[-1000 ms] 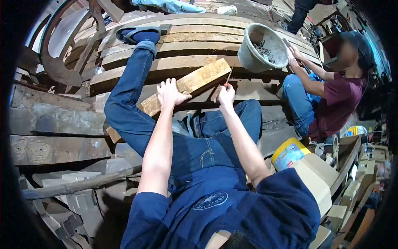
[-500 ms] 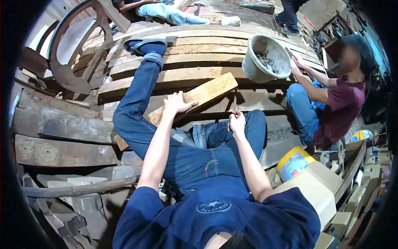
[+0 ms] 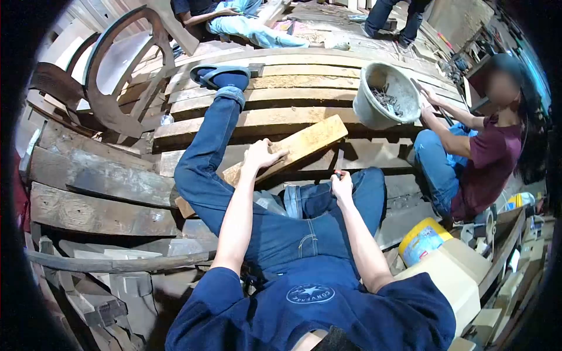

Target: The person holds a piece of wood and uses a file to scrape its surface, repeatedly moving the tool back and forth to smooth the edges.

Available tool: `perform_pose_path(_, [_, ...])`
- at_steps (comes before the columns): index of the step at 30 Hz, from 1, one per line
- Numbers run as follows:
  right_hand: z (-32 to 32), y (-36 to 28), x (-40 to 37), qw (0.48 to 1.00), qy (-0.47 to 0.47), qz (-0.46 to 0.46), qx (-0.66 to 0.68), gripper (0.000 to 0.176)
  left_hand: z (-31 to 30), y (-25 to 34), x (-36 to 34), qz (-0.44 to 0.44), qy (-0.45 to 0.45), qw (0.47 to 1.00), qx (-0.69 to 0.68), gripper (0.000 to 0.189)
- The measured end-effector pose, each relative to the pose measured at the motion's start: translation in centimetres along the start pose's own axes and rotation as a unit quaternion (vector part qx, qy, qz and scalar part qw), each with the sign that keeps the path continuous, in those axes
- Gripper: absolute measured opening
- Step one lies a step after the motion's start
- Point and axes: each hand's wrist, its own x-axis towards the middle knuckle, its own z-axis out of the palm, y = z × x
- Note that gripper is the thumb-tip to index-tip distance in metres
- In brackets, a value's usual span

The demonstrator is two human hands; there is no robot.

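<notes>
My left hand [image 3: 262, 155] rests on a thick light-brown wooden block [image 3: 313, 139], thumb along its top and fingers curled at its far edge. The block lies slanted across my bent left leg, and its lower end is hidden behind the leg and forearm. In a closed fist, my right hand [image 3: 342, 186] grips a narrow-bladed hand tool [image 3: 340, 159] by its dark handle. The blade points away from me, just right of the block's near side. My right thigh is below this hand.
Wooden boards [image 3: 281, 96] with gaps form the platform ahead. A grey bucket [image 3: 370, 102] of metal pieces stands beside a seated co-worker [image 3: 489, 143]. At right is a yellow-and-white tub [image 3: 424, 240]. Curved wooden frames [image 3: 93, 76] stand at left; other people are farther back.
The scene has shifted right and slightly down as my head moved. Both hands keep their holds, with little movement. The standing person's legs at the back have moved left and apart.
</notes>
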Motion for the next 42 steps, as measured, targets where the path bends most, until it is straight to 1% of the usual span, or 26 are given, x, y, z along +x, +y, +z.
perform_pose_path(1, [0.2, 0.1, 0.1, 0.997, 0.037, -0.03, -0.052, 0.038, 0.1, -0.1, 0.0, 0.002, 0.002, 1.0, 0.007, 0.095])
perform_pose_path(2, [0.2, 0.2, 0.2, 0.999, 0.012, -0.001, -0.031, 0.038, 0.3, -0.1, 0.1, 0.004, 0.006, 1.0, 0.014, 0.096])
perform_pose_path(4, [0.2, -0.2, 0.2, 0.999, 0.011, 0.005, -0.039, 0.038, -0.1, 0.1, 0.0, -0.005, -0.016, 1.0, 0.011, 0.096])
perform_pose_path(5, [-0.2, -0.3, 0.3, 0.997, -0.031, 0.062, -0.028, 0.048, -0.2, 0.2, -0.2, -0.003, -0.005, 1.0, 0.02, 0.095])
perform_pose_path(7, [-0.3, -0.4, -0.1, 0.998, -0.032, 0.048, -0.023, 0.047, -0.4, 0.4, -0.5, -0.005, -0.006, 1.0, 0.02, 0.092])
perform_pose_path(8, [-0.3, -0.6, -0.1, 0.998, -0.031, 0.046, -0.01, 0.046, -0.3, 0.5, -0.6, -0.003, 0.005, 1.0, 0.025, 0.095])
perform_pose_path(11, [-1.5, -4.0, -1.9, 0.998, -0.032, 0.056, -0.024, 0.046, -0.9, 0.8, -0.9, -0.009, -0.015, 1.0, 0.021, 0.101])
perform_pose_path(12, [-1.7, -4.3, -2.1, 0.997, -0.04, 0.058, -0.023, 0.047, -0.8, 0.9, -1.1, -0.007, 0.003, 1.0, 0.028, 0.101])
perform_pose_path(13, [-1.4, -3.9, -1.8, 0.997, -0.038, 0.068, -0.027, 0.048, -0.9, 0.9, -1.1, -0.009, -0.005, 1.0, 0.027, 0.101])
perform_pose_path(16, [-0.7, -2.3, -0.9, 0.998, -0.024, 0.049, -0.036, 0.048, -1.0, 1.1, -1.0, -0.011, -0.024, 0.999, 0.027, 0.1])
perform_pose_path(17, [-0.6, -1.8, -0.6, 0.997, -0.035, 0.059, -0.023, 0.048, -1.1, 1.0, -1.0, -0.01, -0.029, 0.999, 0.028, 0.1])
perform_pose_path(20, [-0.5, -1.1, -0.1, 0.996, -0.056, 0.075, 0.006, 0.047, -0.5, 0.7, -0.9, -0.002, 0.002, 1.0, 0.031, 0.099])
perform_pose_path(22, [-0.4, -1.3, -0.2, 0.996, -0.056, 0.066, 0.013, 0.047, -0.6, 0.8, -1.0, -0.004, -0.004, 1.0, 0.03, 0.098])
perform_pose_path(23, [-0.5, -1.4, -0.3, 0.994, -0.064, 0.079, 0.026, 0.047, -0.7, 0.9, -1.1, -0.005, -0.007, 1.0, 0.03, 0.098])
perform_pose_path(25, [-1.9, -5.1, -2.2, 0.99, -0.079, 0.106, 0.053, 0.047, -0.6, 0.8, -0.9, -0.003, -0.012, 1.0, 0.027, 0.098])
perform_pose_path(29, [-2.2, -5.7, -2.5, 0.989, -0.087, 0.105, 0.065, 0.047, 0.0, 0.6, -1.0, 0.007, 0.017, 0.999, 0.04, 0.097])
perform_pose_path(32, [-2.4, -7.0, -3.2, 0.988, -0.086, 0.11, 0.061, 0.046, -0.1, 0.7, -0.9, 0.005, 0.001, 0.999, 0.036, 0.096])
perform_pose_path(33, [-2.5, -7.6, -3.5, 0.989, -0.084, 0.109, 0.057, 0.046, 0.0, 0.6, -1.0, 0.011, 0.025, 0.999, 0.043, 0.095])
perform_pose_path(34, [-2.8, -7.8, -3.7, 0.989, -0.081, 0.111, 0.052, 0.046, 0.1, 0.4, -0.9, 0.013, 0.018, 0.999, 0.031, 0.093])
perform_pose_path(36, [-1.3, -3.8, -1.8, 0.987, -0.089, 0.096, 0.098, 0.043, 0.3, 0.3, -0.8, 0.013, 0.027, 0.998, 0.051, 0.091])
perform_pose_path(37, [-1.6, -4.0, -2.0, 0.988, -0.086, 0.097, 0.084, 0.043, 0.1, 0.3, -0.8, 0.018, 0.019, 0.998, 0.051, 0.091])
perform_pose_path(38, [-1.5, -4.4, -1.9, 0.99, -0.082, 0.095, 0.071, 0.042, 0.6, -0.3, -0.7, 0.038, 0.036, 0.997, 0.052, 0.095])
perform_pose_path(39, [-1.3, -4.1, -1.8, 0.988, -0.083, 0.087, 0.093, 0.042, 0.1, -0.1, -0.8, 0.044, 0.013, 0.997, 0.062, 0.099])
perform_pose_path(40, [-1.3, -3.9, -1.5, 0.99, -0.08, 0.089, 0.078, 0.041, -0.5, 0.2, -1.1, 0.05, -0.011, 0.996, 0.071, 0.103])
perform_pose_path(41, [-1.2, -3.6, -1.4, 0.988, -0.081, 0.089, 0.093, 0.041, 0.3, -0.4, -1.1, 0.059, 0.028, 0.996, 0.066, 0.113])
perform_pose_path(42, [-1.2, -3.4, -1.5, 0.987, -0.082, 0.091, 0.108, 0.041, -0.5, 0.3, -1.8, 0.052, 0.001, 0.996, 0.078, 0.119])
